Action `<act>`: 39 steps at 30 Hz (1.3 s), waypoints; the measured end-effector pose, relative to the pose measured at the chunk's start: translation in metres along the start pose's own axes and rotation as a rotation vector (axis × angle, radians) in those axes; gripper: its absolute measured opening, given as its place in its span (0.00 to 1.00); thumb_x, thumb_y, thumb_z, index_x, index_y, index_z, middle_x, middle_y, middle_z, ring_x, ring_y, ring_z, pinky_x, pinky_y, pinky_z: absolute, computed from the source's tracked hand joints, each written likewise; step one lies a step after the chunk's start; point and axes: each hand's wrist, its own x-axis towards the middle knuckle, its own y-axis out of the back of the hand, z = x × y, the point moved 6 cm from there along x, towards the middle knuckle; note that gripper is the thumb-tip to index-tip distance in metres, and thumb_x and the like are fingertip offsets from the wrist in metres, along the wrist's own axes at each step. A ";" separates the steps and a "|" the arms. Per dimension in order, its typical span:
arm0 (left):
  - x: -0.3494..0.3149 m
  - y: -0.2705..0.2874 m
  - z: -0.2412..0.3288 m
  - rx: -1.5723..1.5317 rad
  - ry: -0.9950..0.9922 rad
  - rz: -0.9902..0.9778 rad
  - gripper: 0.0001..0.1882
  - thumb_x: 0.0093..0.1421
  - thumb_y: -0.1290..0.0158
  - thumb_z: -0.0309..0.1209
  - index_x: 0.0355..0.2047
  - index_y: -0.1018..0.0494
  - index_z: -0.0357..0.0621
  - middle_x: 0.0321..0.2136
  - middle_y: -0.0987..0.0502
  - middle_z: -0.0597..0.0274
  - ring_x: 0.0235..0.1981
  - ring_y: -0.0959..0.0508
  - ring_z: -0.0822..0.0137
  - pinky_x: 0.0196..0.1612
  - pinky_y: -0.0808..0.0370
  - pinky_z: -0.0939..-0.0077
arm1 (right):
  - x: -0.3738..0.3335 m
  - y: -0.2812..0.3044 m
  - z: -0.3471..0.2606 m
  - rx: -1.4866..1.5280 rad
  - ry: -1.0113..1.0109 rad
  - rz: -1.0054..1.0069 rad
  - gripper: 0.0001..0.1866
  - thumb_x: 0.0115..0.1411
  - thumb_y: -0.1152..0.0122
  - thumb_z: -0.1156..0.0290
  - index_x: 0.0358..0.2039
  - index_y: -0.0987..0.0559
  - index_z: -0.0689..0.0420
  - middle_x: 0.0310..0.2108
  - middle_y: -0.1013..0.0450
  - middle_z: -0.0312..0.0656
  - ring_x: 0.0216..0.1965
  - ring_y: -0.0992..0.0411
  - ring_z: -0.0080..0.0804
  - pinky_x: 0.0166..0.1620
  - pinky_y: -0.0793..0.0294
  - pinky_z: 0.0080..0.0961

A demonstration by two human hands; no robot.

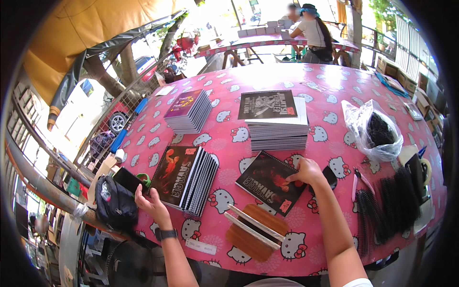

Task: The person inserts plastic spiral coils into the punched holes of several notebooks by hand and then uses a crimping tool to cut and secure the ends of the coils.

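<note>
My right hand [310, 173] pinches the far right part of a spiral notebook [263, 179] with a black cover and a red-orange picture. The notebook lies slanted on the pink table, its coil edge toward the far left. My left hand [154, 208] is open, fingers apart, beside the near left corner of a stack of similar black notebooks [165, 184]. A dark phone [128, 181] is just beyond its fingertips. Between my forearms rests a brown wooden board [253, 251] with two pale strips across it.
Farther back stand a purple-covered notebook stack [184, 107] and a taller stack [277, 134]. At right are a plastic bag [377, 131] of black coils, pink-handled pliers [363, 179] and loose black coils [373, 220]. A black bag [117, 203] hangs by the left edge. Two people sit beyond.
</note>
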 end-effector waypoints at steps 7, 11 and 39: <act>-0.119 -0.015 0.142 -0.478 -0.478 -1.041 0.50 0.33 0.31 0.49 0.54 0.42 0.42 0.51 0.37 0.50 0.55 0.37 0.52 0.55 0.38 0.59 | -0.013 -0.004 -0.010 -0.078 -0.019 -0.018 0.37 0.37 0.29 0.45 0.38 0.24 0.65 0.44 0.29 0.48 0.50 0.32 0.43 0.51 0.31 0.34; -0.145 -0.027 0.135 -0.591 -0.332 -0.950 0.50 0.32 0.28 0.42 0.53 0.43 0.42 0.49 0.37 0.50 0.51 0.35 0.52 0.52 0.34 0.60 | -0.018 0.002 -0.014 -0.029 -0.016 -0.013 0.36 0.42 0.32 0.46 0.39 0.24 0.66 0.42 0.27 0.50 0.46 0.28 0.41 0.48 0.29 0.32; -0.051 -0.016 0.148 -1.313 0.376 -0.655 0.25 0.49 0.37 0.30 0.46 0.31 0.37 0.39 0.25 0.63 0.39 0.26 0.70 0.47 0.31 0.73 | -0.175 0.060 -0.033 1.414 0.704 -0.053 0.26 0.50 0.33 0.71 0.50 0.29 0.59 0.34 0.24 0.38 0.36 0.28 0.20 0.33 0.29 0.19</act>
